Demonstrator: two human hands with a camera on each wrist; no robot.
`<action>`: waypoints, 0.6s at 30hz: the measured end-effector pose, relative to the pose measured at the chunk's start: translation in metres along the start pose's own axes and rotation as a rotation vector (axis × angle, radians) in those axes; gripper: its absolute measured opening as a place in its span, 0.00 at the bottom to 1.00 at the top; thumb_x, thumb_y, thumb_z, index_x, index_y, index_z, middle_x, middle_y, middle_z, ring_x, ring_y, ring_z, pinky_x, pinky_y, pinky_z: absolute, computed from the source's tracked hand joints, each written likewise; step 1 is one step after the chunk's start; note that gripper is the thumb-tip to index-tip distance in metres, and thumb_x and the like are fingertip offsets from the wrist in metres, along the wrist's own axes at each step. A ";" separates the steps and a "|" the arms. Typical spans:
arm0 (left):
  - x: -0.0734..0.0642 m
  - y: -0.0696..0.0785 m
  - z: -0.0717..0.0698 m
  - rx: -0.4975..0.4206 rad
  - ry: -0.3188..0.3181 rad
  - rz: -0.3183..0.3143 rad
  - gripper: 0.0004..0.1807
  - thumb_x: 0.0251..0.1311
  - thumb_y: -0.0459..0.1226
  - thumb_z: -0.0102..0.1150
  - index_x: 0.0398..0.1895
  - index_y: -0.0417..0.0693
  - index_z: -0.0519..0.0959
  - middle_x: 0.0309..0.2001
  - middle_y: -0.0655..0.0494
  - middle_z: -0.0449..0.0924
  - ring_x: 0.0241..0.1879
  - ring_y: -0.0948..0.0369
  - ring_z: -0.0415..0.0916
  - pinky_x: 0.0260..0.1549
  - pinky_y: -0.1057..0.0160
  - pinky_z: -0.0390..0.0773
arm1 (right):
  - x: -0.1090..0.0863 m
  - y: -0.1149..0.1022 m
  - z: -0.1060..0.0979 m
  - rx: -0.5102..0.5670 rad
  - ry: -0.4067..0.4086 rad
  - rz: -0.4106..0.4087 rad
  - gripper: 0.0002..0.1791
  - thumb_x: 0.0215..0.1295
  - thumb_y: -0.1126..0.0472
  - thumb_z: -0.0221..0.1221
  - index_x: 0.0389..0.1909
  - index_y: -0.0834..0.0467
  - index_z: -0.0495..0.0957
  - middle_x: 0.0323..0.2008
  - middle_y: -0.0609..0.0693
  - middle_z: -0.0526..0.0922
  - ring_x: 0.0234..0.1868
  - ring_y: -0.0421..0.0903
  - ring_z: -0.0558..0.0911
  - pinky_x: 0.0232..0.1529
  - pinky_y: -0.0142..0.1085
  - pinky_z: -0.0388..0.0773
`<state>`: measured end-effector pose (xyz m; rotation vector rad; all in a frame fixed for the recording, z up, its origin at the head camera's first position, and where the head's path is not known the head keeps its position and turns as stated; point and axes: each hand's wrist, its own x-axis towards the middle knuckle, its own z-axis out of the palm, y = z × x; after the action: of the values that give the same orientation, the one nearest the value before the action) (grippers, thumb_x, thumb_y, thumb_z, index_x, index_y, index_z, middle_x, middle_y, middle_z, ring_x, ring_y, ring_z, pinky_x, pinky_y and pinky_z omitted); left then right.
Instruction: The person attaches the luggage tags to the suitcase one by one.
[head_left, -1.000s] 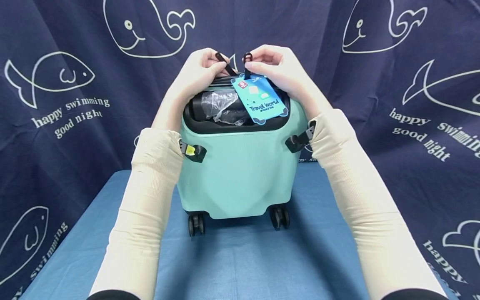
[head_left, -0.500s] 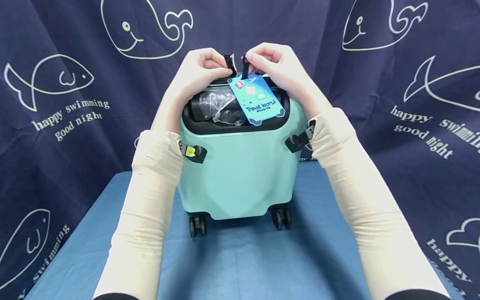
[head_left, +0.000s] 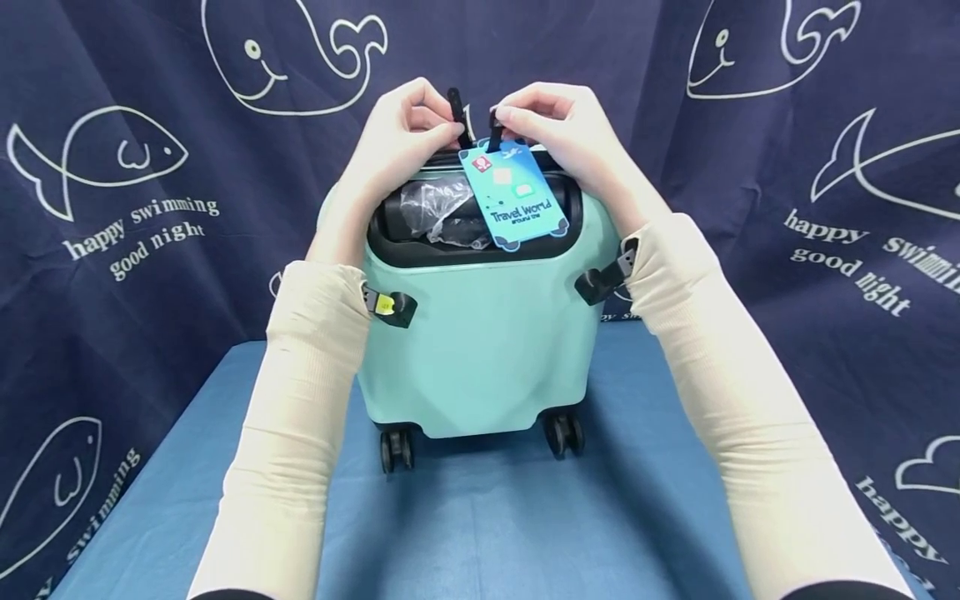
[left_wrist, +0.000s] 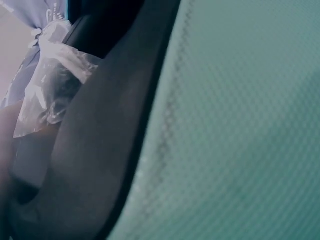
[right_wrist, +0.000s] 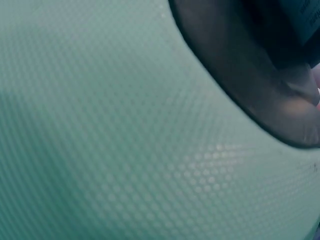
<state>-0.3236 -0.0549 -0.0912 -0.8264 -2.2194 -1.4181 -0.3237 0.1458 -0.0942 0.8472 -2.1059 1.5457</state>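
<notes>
A mint-green suitcase point(head_left: 480, 350) stands upright on its wheels, its textured shell filling much of both wrist views. Above its top, my left hand point(head_left: 393, 137) pinches one end of a black strap point(head_left: 457, 112) between thumb and fingers. The strap's tip sticks up past the fingertips. My right hand point(head_left: 570, 129) pinches the other strap end, which carries a small buckle point(head_left: 495, 123). From the strap hangs a blue luggage tag point(head_left: 517, 200) reading "Travel World", lying over the black recessed panel. Clear plastic wrap point(head_left: 435, 208) covers part of the black handle beside the tag.
The suitcase rests on a blue cloth-covered surface point(head_left: 465, 533). A dark blue curtain point(head_left: 525, 42) printed with whales and fish hangs behind and at both sides. Black wrist cameras point(head_left: 393, 308) sit close to the suitcase front.
The strap end at my left hand leaned left a second ago and now stands more upright, close to the buckle end. Both hands have risen slightly. The tag has shifted a little left.
</notes>
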 end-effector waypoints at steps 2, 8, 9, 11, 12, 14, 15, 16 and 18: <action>0.002 -0.004 0.001 0.088 0.016 0.032 0.06 0.52 0.34 0.56 0.25 0.50 0.68 0.24 0.57 0.79 0.29 0.65 0.77 0.35 0.73 0.70 | 0.000 0.000 0.001 0.012 0.007 -0.002 0.10 0.52 0.58 0.61 0.34 0.57 0.81 0.27 0.49 0.80 0.33 0.45 0.76 0.41 0.30 0.70; 0.006 -0.008 0.006 0.351 0.076 0.101 0.02 0.54 0.35 0.53 0.27 0.48 0.71 0.28 0.56 0.81 0.26 0.70 0.74 0.31 0.75 0.68 | 0.002 -0.002 0.001 0.079 0.038 -0.026 0.11 0.48 0.60 0.64 0.34 0.59 0.81 0.29 0.48 0.82 0.31 0.44 0.79 0.37 0.31 0.73; 0.006 -0.007 0.007 0.366 0.076 0.108 0.02 0.54 0.35 0.52 0.27 0.47 0.71 0.29 0.55 0.81 0.26 0.70 0.73 0.30 0.75 0.68 | 0.003 -0.003 0.001 0.085 0.045 -0.028 0.11 0.48 0.61 0.64 0.33 0.60 0.81 0.29 0.48 0.82 0.30 0.44 0.79 0.35 0.31 0.73; 0.006 -0.007 0.009 0.377 0.069 0.111 0.01 0.54 0.34 0.52 0.27 0.47 0.72 0.30 0.55 0.82 0.26 0.71 0.74 0.29 0.75 0.68 | 0.005 -0.005 0.001 0.081 0.050 -0.027 0.10 0.47 0.61 0.65 0.32 0.60 0.81 0.27 0.48 0.82 0.29 0.44 0.78 0.33 0.31 0.73; 0.005 -0.006 0.010 0.376 0.067 0.105 0.02 0.54 0.34 0.51 0.26 0.47 0.72 0.31 0.55 0.82 0.26 0.71 0.74 0.29 0.75 0.68 | 0.006 -0.006 0.001 0.068 0.051 -0.027 0.10 0.47 0.61 0.65 0.32 0.59 0.81 0.26 0.48 0.82 0.28 0.43 0.78 0.32 0.31 0.72; 0.005 -0.006 0.010 0.379 0.068 0.098 0.02 0.54 0.34 0.52 0.26 0.47 0.73 0.30 0.55 0.82 0.25 0.70 0.73 0.29 0.75 0.68 | 0.008 -0.009 0.002 0.050 0.048 -0.031 0.10 0.47 0.61 0.65 0.32 0.59 0.81 0.26 0.48 0.82 0.27 0.43 0.77 0.31 0.31 0.71; 0.004 -0.006 0.010 0.384 0.069 0.099 0.02 0.54 0.34 0.52 0.26 0.47 0.73 0.30 0.56 0.82 0.25 0.70 0.73 0.29 0.75 0.68 | 0.009 -0.009 0.003 0.045 0.045 -0.033 0.10 0.47 0.61 0.65 0.32 0.59 0.81 0.26 0.48 0.82 0.27 0.43 0.77 0.32 0.31 0.71; 0.004 -0.005 0.009 0.385 0.070 0.093 0.01 0.54 0.34 0.53 0.26 0.48 0.73 0.30 0.56 0.82 0.25 0.70 0.73 0.29 0.75 0.68 | 0.010 -0.009 0.003 0.042 0.041 -0.037 0.10 0.47 0.61 0.64 0.32 0.59 0.81 0.26 0.48 0.81 0.27 0.43 0.77 0.32 0.31 0.71; 0.004 -0.004 0.009 0.394 0.067 0.084 0.01 0.54 0.34 0.52 0.27 0.48 0.74 0.29 0.56 0.81 0.25 0.69 0.73 0.30 0.75 0.68 | 0.011 -0.007 0.004 0.041 0.036 -0.046 0.09 0.48 0.61 0.64 0.32 0.59 0.81 0.26 0.48 0.81 0.27 0.43 0.77 0.32 0.30 0.71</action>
<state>-0.3293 -0.0473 -0.0957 -0.7127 -2.2757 -0.9103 -0.3270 0.1378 -0.0831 0.8693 -2.0214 1.5740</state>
